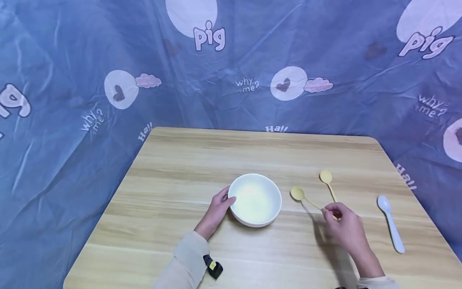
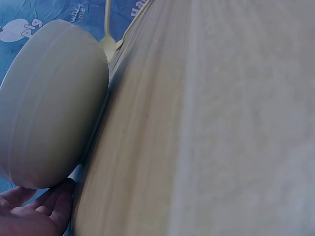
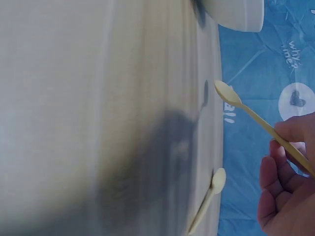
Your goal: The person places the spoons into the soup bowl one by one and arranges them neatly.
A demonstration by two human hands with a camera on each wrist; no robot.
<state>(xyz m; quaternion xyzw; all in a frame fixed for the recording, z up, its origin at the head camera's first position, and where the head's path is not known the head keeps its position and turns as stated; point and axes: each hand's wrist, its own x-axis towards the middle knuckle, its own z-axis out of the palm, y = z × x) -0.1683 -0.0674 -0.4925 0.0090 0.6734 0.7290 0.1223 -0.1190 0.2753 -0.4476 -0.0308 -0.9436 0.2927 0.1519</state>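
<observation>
A white bowl (image 1: 255, 200) stands on the wooden table, its inside facing up. My left hand (image 1: 215, 210) grips the bowl's left side, thumb over the rim and fingers along the outer wall; the left wrist view shows those fingers low against the bowl (image 2: 59, 103). Off to the right, my right hand (image 1: 344, 228) pinches a yellow spoon (image 1: 298, 194) by its handle. That spoon (image 3: 258, 119) is raised off the table in the right wrist view, its head pointing toward the bowl. Just beyond lies a second yellow spoon (image 1: 326, 177), untouched.
A light blue spoon (image 1: 391, 224) lies near the right edge of the wooden table (image 1: 173, 168). Blue printed cloth (image 1: 231, 96) hangs behind the table and along its sides.
</observation>
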